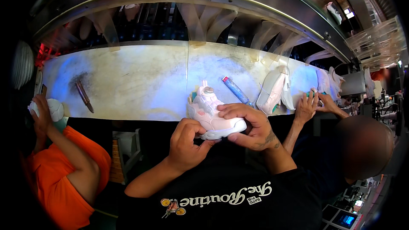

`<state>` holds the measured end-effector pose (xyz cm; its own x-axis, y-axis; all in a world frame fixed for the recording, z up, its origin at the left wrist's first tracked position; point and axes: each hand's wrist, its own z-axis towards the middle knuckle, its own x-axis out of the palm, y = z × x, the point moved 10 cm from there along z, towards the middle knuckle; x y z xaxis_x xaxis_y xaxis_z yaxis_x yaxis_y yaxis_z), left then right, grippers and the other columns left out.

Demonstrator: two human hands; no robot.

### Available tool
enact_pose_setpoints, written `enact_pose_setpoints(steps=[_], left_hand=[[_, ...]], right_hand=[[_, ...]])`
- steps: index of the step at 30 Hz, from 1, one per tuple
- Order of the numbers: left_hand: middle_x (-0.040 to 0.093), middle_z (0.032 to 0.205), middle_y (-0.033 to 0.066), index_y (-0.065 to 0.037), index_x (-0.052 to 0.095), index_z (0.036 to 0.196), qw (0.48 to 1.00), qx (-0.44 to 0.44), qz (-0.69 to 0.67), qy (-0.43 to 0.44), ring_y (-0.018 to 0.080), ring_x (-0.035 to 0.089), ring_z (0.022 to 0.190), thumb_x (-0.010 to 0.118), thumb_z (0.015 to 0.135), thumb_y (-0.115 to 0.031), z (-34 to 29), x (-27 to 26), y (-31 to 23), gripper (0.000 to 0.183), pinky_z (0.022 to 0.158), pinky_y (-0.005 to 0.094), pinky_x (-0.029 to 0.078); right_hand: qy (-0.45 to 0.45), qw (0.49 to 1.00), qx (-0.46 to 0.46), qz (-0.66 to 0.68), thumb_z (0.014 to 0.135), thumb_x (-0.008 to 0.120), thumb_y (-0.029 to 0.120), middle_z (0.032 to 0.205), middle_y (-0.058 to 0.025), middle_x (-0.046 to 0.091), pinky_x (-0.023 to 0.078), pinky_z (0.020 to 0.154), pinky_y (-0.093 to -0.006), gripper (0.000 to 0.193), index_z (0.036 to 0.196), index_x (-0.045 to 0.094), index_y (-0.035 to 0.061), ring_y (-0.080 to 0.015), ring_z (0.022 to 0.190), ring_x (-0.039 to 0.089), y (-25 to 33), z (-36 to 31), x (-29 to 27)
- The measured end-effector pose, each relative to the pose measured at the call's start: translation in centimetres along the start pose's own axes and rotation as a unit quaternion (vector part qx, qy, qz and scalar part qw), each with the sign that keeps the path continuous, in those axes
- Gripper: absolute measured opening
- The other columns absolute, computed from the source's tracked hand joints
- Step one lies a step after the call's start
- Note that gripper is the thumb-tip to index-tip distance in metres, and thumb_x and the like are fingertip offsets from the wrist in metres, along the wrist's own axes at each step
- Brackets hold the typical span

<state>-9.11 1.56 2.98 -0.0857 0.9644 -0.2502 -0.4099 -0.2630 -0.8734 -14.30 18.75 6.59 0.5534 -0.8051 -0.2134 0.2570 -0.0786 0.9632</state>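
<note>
A pale pink sneaker (207,114) with a white sole is held between my two hands above the bench's near edge. My left hand (187,141) pinches the sole's lower left edge between thumb and fingers. Across the other end lies my right hand (252,127), its fingers over the upper and its thumb under the sole. A round grey piece (208,89) sits on the upper near the tongue. Just beyond my right hand, a blue-wrapped handle (236,90) with a red end rests on the bench; its tip's kind cannot be made out.
The pale bench (140,81) spans left to right below a metal machine frame with hanging clear strips (208,21). A brown-handled tool (84,96) lies left. Another pink shoe (272,91) stands right. Co-workers in orange (76,179) and dark clothing handle shoes at either side.
</note>
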Motion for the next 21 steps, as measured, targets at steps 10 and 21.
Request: enact_pose_setpoints(steps=[10,21], left_hand=[[0.063,0.096,0.0100,-0.006,0.062,0.098,1.000,0.010,-0.004,0.017,0.0229,0.063,0.077,0.099,0.069,-0.001,0.2,1.2,0.0,0.048,0.065,0.0326,0.054],[0.062,0.095,0.0125,-0.007,0.058,0.097,0.999,0.007,0.031,0.029,0.0333,0.062,0.082,0.099,0.068,-0.007,1.0,1.2,0.6,0.051,0.069,0.0417,0.052]], right_hand=[[-0.035,0.995,0.033,-0.091,0.082,0.090,0.006,0.118,-0.0166,0.072,0.051,0.116,-0.0484,0.040,0.113,0.066,-0.0002,-0.0338,0.127,0.068,0.5,-0.1,0.3],[-0.029,0.990,0.108,-0.081,0.079,0.095,0.012,0.118,-0.0160,0.071,0.051,0.114,-0.0448,0.047,0.116,0.069,-0.0002,-0.0310,0.123,0.069,-1.2,0.8,-0.9]])
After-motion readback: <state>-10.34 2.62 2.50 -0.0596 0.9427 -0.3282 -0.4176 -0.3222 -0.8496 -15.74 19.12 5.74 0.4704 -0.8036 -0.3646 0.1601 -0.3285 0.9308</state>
